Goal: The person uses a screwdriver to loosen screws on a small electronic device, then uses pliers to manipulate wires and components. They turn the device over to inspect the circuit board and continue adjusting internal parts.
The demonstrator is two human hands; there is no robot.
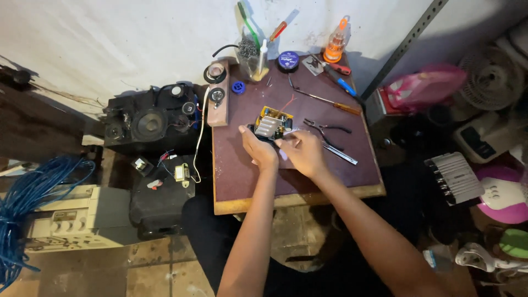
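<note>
**Observer:** Where is the board sitting relative to your hands?

**Operator:** The circuit board (270,123), the small one with the silver heat sink and yellow part, lies on the bench (242,187) just ahead of both my hands, toward the wall. My left hand (258,149) is the nearer one: its fingers reach up along the board's left edge and touch it, curled partway round as if steadying it. I can't say how firm that hold is.

**Observer:** And the right?

**Operator:** My right hand (302,153) sits just beside the board, at its lower right corner. The fingertips are pinched close together, pointing left toward the board. Something thin may be between them, but I cannot tell what, or whether anything is held at all.

**Observer:** Which way does the board run?

**Operator:** Its long side runs slightly aslant, lower left to upper right, with a red wire (288,103) trailing off the far end.

**Observer:** Tools in reach?

**Operator:** The pliers (330,132) lie just right of my right hand, and a long screwdriver (330,100) lies farther back, apart from both hands.
</note>
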